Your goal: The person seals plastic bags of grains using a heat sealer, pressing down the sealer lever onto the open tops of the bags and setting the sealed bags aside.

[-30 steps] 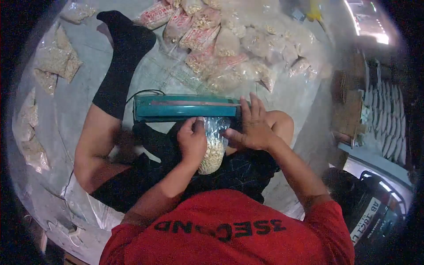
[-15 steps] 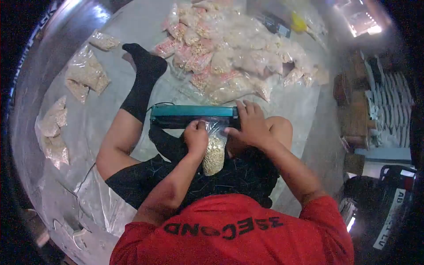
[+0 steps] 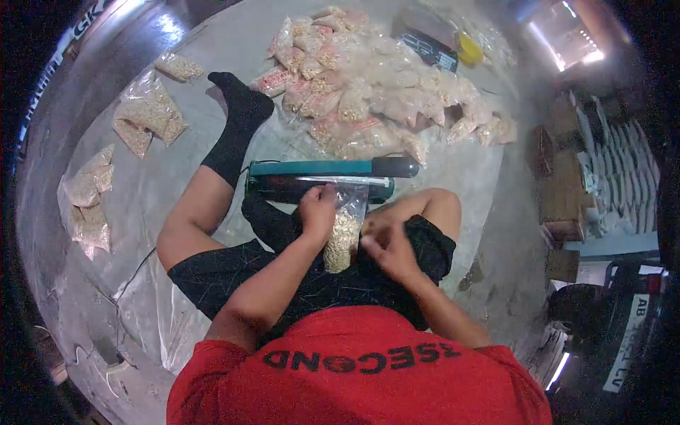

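Note:
My left hand (image 3: 317,212) is closed on the upper edge of a clear plastic bag (image 3: 343,241) filled with small pale pieces. The bag hangs upright over my lap, its top at the front of a teal and black bag sealer (image 3: 312,168). The sealer's arm is raised, showing a light strip beneath it. Beside the bag, to its right, is my right hand (image 3: 393,251), off the sealer with thumb and fingers apart. Its fingers are slightly blurred, and I see nothing held in them.
A large heap of filled bags (image 3: 368,92) lies beyond the sealer, near a dark box (image 3: 428,51). More filled bags (image 3: 150,113) lie at the left on the plastic sheet (image 3: 212,205). Cardboard boxes (image 3: 563,180) and stacked packs (image 3: 623,170) stand at the right.
My right hand has left the sealer's arm and come down beside the bag. The sealer's arm has lifted open. My left hand still holds the bag.

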{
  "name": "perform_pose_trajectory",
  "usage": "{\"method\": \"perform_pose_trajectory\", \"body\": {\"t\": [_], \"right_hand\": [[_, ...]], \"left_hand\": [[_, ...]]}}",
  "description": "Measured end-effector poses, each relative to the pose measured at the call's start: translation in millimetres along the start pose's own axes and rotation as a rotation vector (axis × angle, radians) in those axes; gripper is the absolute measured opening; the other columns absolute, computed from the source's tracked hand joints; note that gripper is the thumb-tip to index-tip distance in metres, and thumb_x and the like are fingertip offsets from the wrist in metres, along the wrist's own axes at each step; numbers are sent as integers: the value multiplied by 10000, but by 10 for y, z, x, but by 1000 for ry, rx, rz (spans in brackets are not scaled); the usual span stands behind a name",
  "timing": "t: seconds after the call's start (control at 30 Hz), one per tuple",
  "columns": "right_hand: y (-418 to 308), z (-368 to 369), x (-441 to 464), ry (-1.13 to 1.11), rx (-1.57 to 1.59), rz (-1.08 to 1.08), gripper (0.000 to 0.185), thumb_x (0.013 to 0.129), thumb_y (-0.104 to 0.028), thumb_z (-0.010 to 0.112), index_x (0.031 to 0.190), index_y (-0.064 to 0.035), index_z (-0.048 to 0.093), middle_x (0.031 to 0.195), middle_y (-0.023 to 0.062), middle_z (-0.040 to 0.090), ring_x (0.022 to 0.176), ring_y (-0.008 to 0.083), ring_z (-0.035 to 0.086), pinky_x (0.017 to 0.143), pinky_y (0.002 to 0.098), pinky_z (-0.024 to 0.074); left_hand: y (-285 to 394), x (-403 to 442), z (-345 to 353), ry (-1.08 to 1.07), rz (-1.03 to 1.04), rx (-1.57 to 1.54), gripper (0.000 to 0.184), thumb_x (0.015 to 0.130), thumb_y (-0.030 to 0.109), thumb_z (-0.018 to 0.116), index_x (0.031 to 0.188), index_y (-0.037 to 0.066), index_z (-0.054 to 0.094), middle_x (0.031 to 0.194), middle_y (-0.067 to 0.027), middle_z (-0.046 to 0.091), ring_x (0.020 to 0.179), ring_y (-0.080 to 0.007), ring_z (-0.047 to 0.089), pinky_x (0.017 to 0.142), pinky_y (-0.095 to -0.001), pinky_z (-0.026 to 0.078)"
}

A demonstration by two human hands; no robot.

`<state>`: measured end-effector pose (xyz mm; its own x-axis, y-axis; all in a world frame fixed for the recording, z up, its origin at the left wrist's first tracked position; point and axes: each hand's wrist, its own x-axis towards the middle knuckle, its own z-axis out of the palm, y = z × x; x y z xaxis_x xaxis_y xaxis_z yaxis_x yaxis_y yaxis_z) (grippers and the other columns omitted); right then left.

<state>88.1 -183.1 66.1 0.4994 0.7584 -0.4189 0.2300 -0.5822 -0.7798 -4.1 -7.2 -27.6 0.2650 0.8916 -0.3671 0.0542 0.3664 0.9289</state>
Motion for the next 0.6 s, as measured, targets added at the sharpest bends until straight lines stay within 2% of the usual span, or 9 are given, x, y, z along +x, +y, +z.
{"method": "perform_pose_trajectory", "body": {"t": [0.13, 0.2, 0.27, 0.3, 0.4, 0.43, 0.47, 0.53, 0.6], "right_hand": [[349, 247, -44, -74, -116, -280, 732, 819, -185, 840, 1392, -15, 418, 1188, 182, 643, 1048, 273, 640, 938, 389, 506], [215, 192, -34, -180, -323, -388, 832, 775, -392, 858, 1421, -49, 461, 1261, 232, 638, 1180, 410, 612, 1025, 437, 483], [57, 219, 77, -477, -301, -231, 746, 804, -296, 844, 1410, -57, 481, 1241, 201, 657, 1188, 342, 620, 1007, 418, 495], [-181, 217, 32, -581, -53, -120, 694, 815, -243, 836, 1395, -65, 500, 1248, 173, 663, 1175, 295, 628, 1005, 405, 497], [-502, 276, -4, -770, -361, -644, 577, 847, -104, 807, 1355, -64, 535, 1172, 82, 696, 1067, 175, 650, 946, 362, 518], [-572, 372, -41, -804, -25, -480, 551, 839, -99, 816, 1322, -54, 555, 1140, 67, 695, 1005, 173, 649, 924, 360, 522], [-675, 438, -85, -811, 298, -299, 525, 832, -94, 826, 1290, -43, 575, 1108, 52, 694, 943, 171, 648, 901, 358, 526], [-845, 556, -188, -726, 402, -348, 376, 871, -158, 807, 1181, -27, 639, 982, 19, 693, 824, 139, 623, 787, 330, 533], [-833, 596, -109, -685, 328, 31, 254, 930, -229, 747, 1086, -37, 686, 909, 8, 699, 720, 101, 602, 668, 281, 513]], "left_hand": [[344, -447, -108, -140, 99, -40, 224, 1004, 210, 599, 941, 9, 675, 839, -89, 711, 743, -166, 669, 700, -336, 538], [752, -909, -233, -193, 215, -7, 192, 1014, 198, 591, 974, 22, 656, 848, -72, 710, 768, -154, 677, 711, -323, 554], [1134, -1351, -430, -271, 306, 35, 189, 1026, 201, 584, 989, 26, 647, 820, -78, 710, 760, -141, 670, 712, -319, 550], [1380, -1510, -545, -279, 299, -70, 201, 1033, 209, 581, 990, 22, 640, 829, -81, 710, 762, -149, 672, 719, -324, 553], [1826, -1404, -966, -178, 358, -296, 241, 1041, 249, 588, 1010, 16, 640, 849, -86, 712, 779, -163, 678, 754, -328, 560], [1880, -1216, -1181, -271, 322, -506, 453, 1034, 473, 536, 1180, 49, 596, 1028, -120, 703, 946, -255, 699, 860, -410, 563], [1693, -1107, -1334, -235, 351, -508, 453, 1034, 473, 536, 1180, 49, 596, 1028, -120, 703, 946, -255, 699, 860, -410, 563], [1222, -798, -1510, -24, 242, -978, 730, 976, 702, 419, 1297, 61, 560, 1210, -145, 667, 1114, -299, 651, 1004, -460, 499], [912, -1079, -1452, -178, -108, -1163, 908, 930, 789, 352, 1395, 20, 482, 1420, -156, 550, 1303, -323, 534, 1113, -494, 405]]}}
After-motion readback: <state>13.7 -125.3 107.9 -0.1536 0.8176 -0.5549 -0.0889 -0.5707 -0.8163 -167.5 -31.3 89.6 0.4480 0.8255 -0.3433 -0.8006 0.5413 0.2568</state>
